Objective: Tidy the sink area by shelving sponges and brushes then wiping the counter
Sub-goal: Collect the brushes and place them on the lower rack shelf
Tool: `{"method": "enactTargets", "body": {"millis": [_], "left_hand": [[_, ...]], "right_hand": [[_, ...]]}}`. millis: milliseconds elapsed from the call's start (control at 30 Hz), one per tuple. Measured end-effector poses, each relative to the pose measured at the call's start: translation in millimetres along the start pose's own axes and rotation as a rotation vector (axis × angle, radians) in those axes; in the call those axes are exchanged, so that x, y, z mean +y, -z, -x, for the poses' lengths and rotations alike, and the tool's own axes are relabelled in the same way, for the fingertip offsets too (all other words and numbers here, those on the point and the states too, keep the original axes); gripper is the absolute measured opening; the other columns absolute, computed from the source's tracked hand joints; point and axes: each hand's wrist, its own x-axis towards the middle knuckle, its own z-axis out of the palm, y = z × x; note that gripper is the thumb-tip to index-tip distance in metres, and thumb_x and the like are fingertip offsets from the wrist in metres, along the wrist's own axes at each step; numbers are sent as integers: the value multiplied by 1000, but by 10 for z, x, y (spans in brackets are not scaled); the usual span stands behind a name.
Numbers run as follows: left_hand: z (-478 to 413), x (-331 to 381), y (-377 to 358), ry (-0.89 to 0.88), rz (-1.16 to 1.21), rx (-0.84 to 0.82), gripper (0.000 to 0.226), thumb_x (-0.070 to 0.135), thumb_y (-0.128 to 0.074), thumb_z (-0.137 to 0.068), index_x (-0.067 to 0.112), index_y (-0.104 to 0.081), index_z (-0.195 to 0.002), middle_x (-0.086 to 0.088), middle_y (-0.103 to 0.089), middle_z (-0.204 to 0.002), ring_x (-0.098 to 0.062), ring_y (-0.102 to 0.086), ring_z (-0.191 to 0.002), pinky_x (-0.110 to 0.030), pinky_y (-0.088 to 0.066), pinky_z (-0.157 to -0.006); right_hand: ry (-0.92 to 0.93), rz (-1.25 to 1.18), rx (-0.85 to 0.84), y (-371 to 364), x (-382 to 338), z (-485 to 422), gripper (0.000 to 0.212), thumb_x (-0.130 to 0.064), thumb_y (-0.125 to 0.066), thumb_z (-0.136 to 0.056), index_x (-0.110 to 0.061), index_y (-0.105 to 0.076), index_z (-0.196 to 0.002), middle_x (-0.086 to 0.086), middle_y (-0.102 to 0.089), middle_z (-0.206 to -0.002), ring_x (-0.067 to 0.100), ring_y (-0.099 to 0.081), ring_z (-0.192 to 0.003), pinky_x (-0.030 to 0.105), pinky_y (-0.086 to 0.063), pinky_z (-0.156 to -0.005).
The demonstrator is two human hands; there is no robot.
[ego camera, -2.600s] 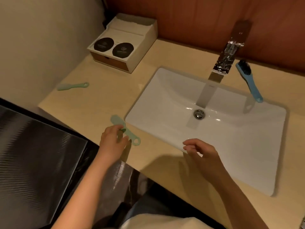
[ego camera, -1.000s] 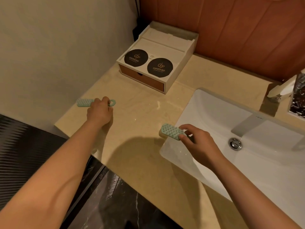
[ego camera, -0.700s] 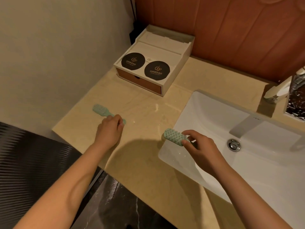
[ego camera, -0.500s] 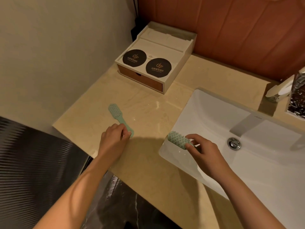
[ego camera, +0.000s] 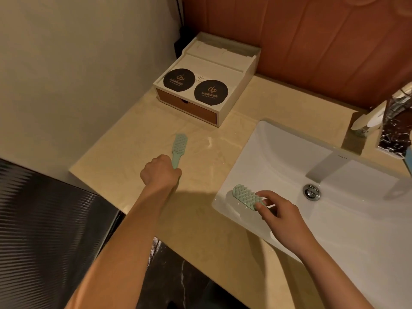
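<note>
Freshly drawn in from the bench's (ego camera: 200,233) left edge, one green brush (ego camera: 179,145) was clasped by its handle in the left grip (ego camera: 161,173), while a second brush (ego camera: 245,195) was pinched in the right grip (ego camera: 279,211) over the sink's (ego camera: 287,152) front left corner; shelving was judged next.

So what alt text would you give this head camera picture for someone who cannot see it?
A person's left hand grips the handle of a mint-green brush at a beige counter, while the right hand pinches a second mint-green brush at the corner of a white sink. A white box bearing two black discs stands behind them.
</note>
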Motion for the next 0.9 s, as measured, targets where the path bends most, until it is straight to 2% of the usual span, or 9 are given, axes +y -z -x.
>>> {"method": "enactTargets", "body": {"millis": [133,200,267,333,433,533,600,700,900], "left_hand": [[88,0,-16,-48,88,-60,25,31,-60,-83,11,-59,-96,-11,-64,-101,-32,-60,-92,-30,-41,-67],[155,14,-41,-86,278,-143,19,29,-62,-83,14,-55,-74,-13,-68,-93,-29,-63,-85,-32,-43,-67],[283,60,-65,-135,568,-251,35,23,-64,-84,14,-41,-60,-16,-67,-88,-25,-62,-80,-32,-45,-64],[490,187,-70,-174,832,-372,30,18,-60,-88,9,-42,-67,-15,-55,-80,-20,-53,-72,-26,-42,-56],[786,436,-105,-257,927,-551,21,19,-57,-90,11,-45,-74,-9,-42,-72,-19,-41,-67,-26,-36,-60],[1076,703,-187,-295,984,-665,19,21,-57,-90,13,-53,-73,-2,-51,-73,-15,-49,-70,-22,-46,-64],[1306,900,-251,-287,1041,-765,12,21,-54,-91,16,-65,-92,-1,-54,-80,-12,-51,-69,-21,-49,-64],[1578,1154,-368,-294,1091,-886,25,18,-51,-93,18,-61,-116,-6,-52,-89,-11,-49,-71,-21,-51,-67],[2025,1612,-524,-305,1114,-971,20,13,-49,-95,15,-57,-113,-19,-55,-104,-18,-58,-84,-25,-55,-69]], "right_hand": [[-28,-45,22,71,123,100,15,-26,-54,-91,-38,-56,-100,-9,-62,-88,27,-62,-74,38,-50,-71],[-43,-91,51,128,203,162,17,-26,-54,-91,-41,-55,-97,-8,-62,-87,28,-61,-75,35,-50,-69],[-40,-136,94,185,267,226,21,-24,-55,-91,-44,-54,-94,-7,-62,-86,23,-61,-77,29,-47,-67],[-44,-178,152,255,338,303,23,-20,-56,-91,-44,-54,-92,-8,-62,-83,15,-60,-81,23,-44,-66],[-78,-222,235,341,464,415,26,-18,-56,-90,-43,-53,-90,-12,-61,-82,7,-59,-84,17,-43,-63],[-88,-262,325,438,591,530,22,-15,-57,-90,-36,-58,-96,-11,-61,-82,5,-59,-76,14,-44,-60],[-91,-287,395,540,702,637,20,-12,-58,-89,-27,-61,-101,-7,-63,-84,-2,-59,-76,8,-44,-61],[-111,-317,503,710,867,793,21,-10,-59,-88,-21,-63,-106,-1,-64,-90,6,-60,-86,5,-44,-64],[-143,-381,660,1118,1227,1205,23,-9,-55,-90,-24,-60,-107,-9,-64,-97,4,-59,-92,12,-46,-70]]}}
